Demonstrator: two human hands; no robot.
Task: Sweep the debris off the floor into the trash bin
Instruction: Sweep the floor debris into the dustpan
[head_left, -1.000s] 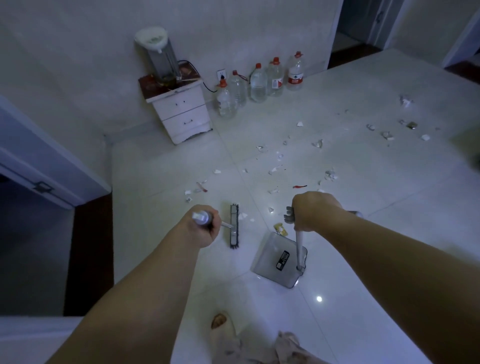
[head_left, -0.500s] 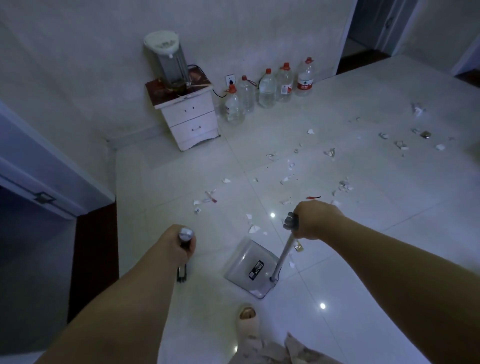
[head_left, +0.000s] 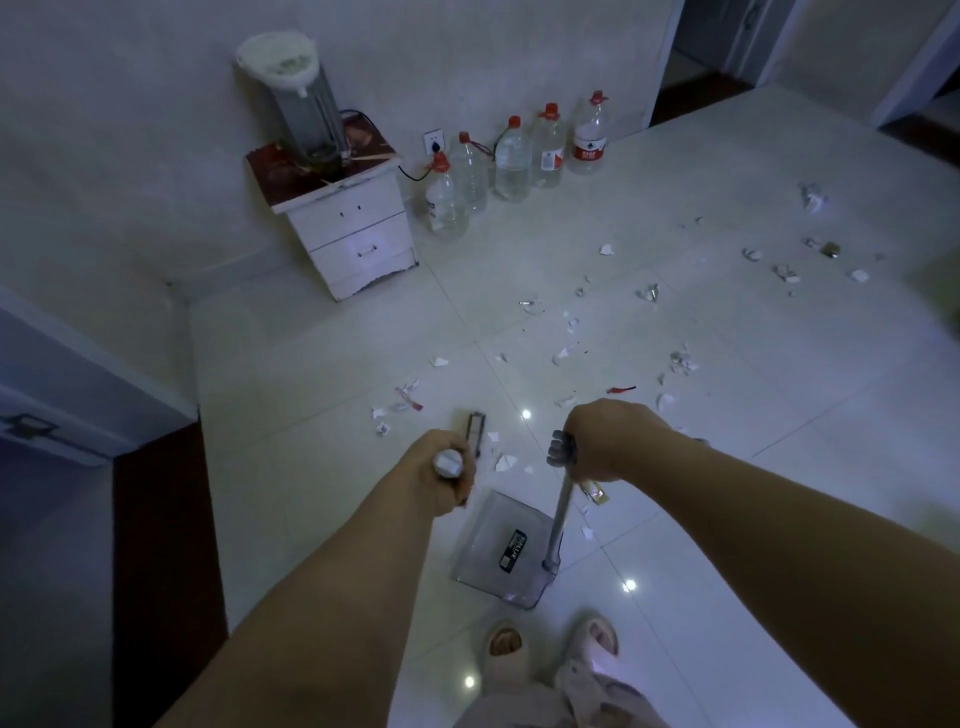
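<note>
My left hand grips the top of a broom handle; the dark broom head rests on the floor just beyond it. My right hand holds the upright handle of a grey long-handled dustpan, whose tray lies flat on the tiles in front of my feet. White paper scraps and other debris are scattered over the white tiled floor ahead, with a few pieces between the broom head and the pan. No trash bin is in sight.
A small white drawer cabinet with a water dispenser on top stands by the wall, beside several large water bottles. More scraps lie far right. A doorway opens at the back right; a dark door threshold lies left.
The broom head has gone from the left side forward to just beyond my left hand, near the scraps. The dustpan has shifted slightly right, and both my feet now show.
</note>
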